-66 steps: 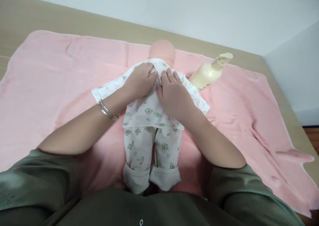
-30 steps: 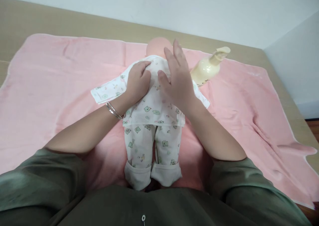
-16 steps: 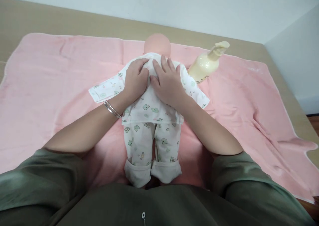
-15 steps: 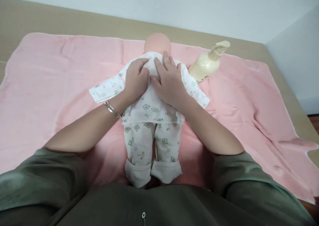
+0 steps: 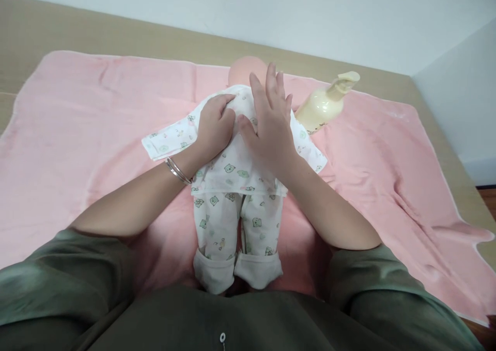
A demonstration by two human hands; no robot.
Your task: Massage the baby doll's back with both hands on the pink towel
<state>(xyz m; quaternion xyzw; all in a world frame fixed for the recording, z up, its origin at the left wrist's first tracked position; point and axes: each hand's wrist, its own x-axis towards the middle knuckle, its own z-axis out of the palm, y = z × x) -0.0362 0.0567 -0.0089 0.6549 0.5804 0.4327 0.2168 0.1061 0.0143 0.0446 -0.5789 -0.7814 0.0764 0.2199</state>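
Observation:
A baby doll [image 5: 242,155] in a white shirt and trousers with small green animal prints lies stretched out, the bare back of its head [image 5: 248,69] at the far end. My left hand [image 5: 215,126] is curled against the left side of its upper body, thumb and forefinger on the shirt and the other fingers hidden. Over the right side of the doll's upper back is my right hand [image 5: 271,129], open, its fingers spread and raised off the cloth. Whether its palm or thumb touches the shirt I cannot tell.
A pink blanket [image 5: 77,129] lies under the doll on a wooden table [image 5: 127,36]. To the right of the doll's shoulder is a cream pump bottle [image 5: 320,108], tilted in view. A white wall [image 5: 310,15] rises behind the table.
My right hand has lifted its fingers from the doll's upper back and shifted slightly right. My left hand keeps its place on the doll's side.

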